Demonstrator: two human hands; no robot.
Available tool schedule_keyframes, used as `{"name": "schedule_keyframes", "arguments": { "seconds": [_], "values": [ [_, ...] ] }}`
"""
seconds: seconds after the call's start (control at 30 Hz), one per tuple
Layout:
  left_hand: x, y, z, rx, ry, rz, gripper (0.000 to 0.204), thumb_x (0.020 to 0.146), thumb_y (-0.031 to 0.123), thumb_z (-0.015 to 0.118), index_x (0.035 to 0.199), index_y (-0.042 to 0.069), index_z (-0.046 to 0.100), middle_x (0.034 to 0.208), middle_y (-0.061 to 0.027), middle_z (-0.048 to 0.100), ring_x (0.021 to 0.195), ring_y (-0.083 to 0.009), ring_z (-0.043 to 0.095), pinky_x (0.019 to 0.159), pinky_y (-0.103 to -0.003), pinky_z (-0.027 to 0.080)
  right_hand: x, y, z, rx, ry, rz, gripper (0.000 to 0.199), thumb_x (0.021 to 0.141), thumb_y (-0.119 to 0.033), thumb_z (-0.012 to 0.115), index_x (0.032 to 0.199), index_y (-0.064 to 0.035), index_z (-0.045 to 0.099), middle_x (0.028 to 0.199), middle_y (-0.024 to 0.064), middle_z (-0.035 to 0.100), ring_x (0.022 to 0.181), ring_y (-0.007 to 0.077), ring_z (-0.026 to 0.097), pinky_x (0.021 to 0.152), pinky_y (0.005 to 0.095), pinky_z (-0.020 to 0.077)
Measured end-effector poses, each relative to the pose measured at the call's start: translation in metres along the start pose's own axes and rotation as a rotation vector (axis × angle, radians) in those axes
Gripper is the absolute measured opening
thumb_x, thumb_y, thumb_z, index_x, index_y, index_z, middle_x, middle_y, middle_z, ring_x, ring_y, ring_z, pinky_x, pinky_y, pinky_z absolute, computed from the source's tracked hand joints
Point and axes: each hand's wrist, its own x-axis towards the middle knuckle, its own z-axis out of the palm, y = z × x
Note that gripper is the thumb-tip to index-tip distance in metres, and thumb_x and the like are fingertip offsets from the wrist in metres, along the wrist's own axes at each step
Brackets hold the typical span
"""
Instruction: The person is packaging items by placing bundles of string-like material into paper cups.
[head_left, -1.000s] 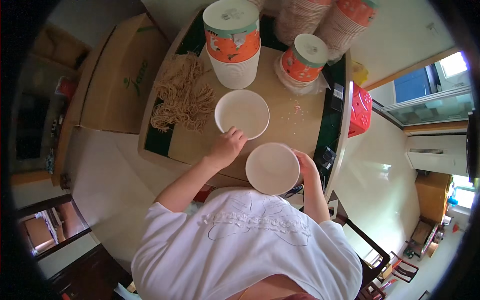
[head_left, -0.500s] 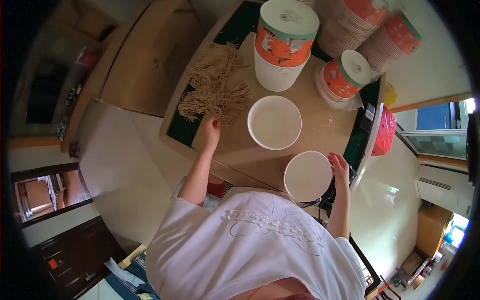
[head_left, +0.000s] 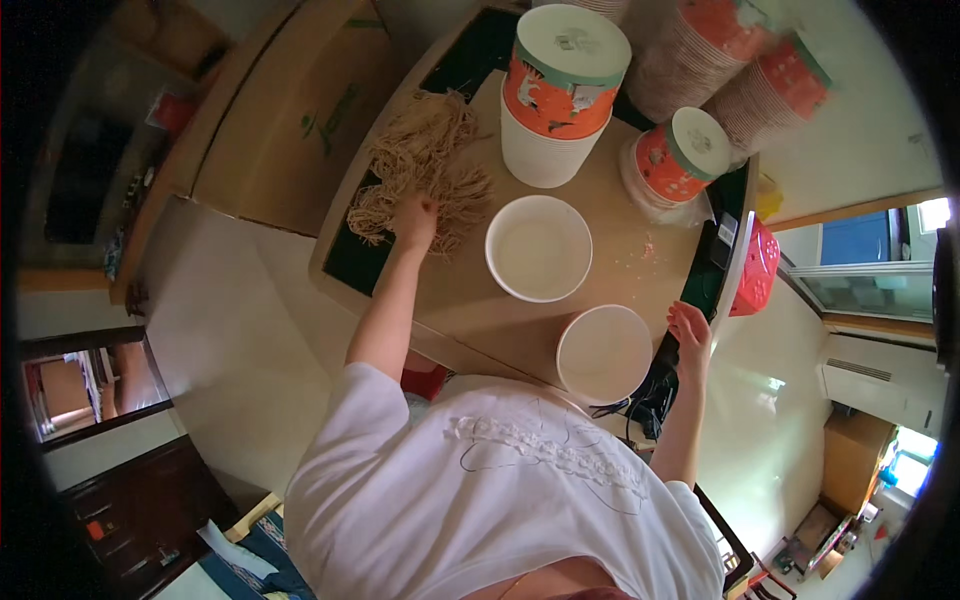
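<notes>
A pile of tan, crinkled strands (head_left: 420,130), like shredded paper string, lies at the far left of the table. My left hand (head_left: 415,222) is at its near edge, with fingers curled closed on some of the strands. A white paper tub (head_left: 538,248) stands upright and open-topped in the middle, right of that hand. Nearer my body, a second white tub (head_left: 603,355) stands at the table's front edge, its mouth toward me. My right hand (head_left: 689,332) is just right of this tub, apart from it, fingers loosely bent and holding nothing.
Behind the tubs rises a tall nested stack of orange-and-white paper buckets (head_left: 556,145). A smaller stack (head_left: 670,165) and wrapped stacks (head_left: 700,45) stand at the back right. A red basket (head_left: 757,268) sits past the right edge; a large cardboard box (head_left: 290,130) is at the left.
My left hand has moved forward from the pile's edge onto the strands. My right hand has drawn away from the nearer tub to the right.
</notes>
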Motion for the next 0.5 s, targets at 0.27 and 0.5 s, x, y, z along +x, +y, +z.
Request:
{"name": "schedule_keyframes", "arguments": {
  "seconds": [0.27, 0.5],
  "values": [
    [-0.032, 0.073, -0.153, -0.902, 0.034, 0.054, 0.012, 0.096, 0.013, 0.047, 0.09, 0.002, 0.048, 0.089, -0.0099, 0.066, 0.072, -0.0128, 0.061, 0.059, -0.025, 0.047, 0.005, -0.045, 0.017, 0.049, -0.117, -0.193, 0.02, 0.092, -0.011, 0.053, 0.108, 0.0011, 0.059, 0.097, 0.0063, 0.064, 0.088, 0.0126, 0.06, 0.079, 0.025, 0.048],
    [-0.068, 0.14, -0.238, -0.985, 0.202, 0.373, 0.009, 0.094, 0.01, 0.049, 0.092, 0.001, 0.048, 0.091, -0.0148, 0.066, 0.076, -0.0179, 0.063, 0.065, -0.026, 0.049, -0.009, -0.13, 0.108, 0.063, -0.413, -0.421, 0.021, 0.089, 0.0, 0.053, 0.109, 0.0031, 0.058, 0.102, 0.008, 0.063, 0.096, 0.0141, 0.059, 0.084, 0.0253, 0.0468]
  ]
}}
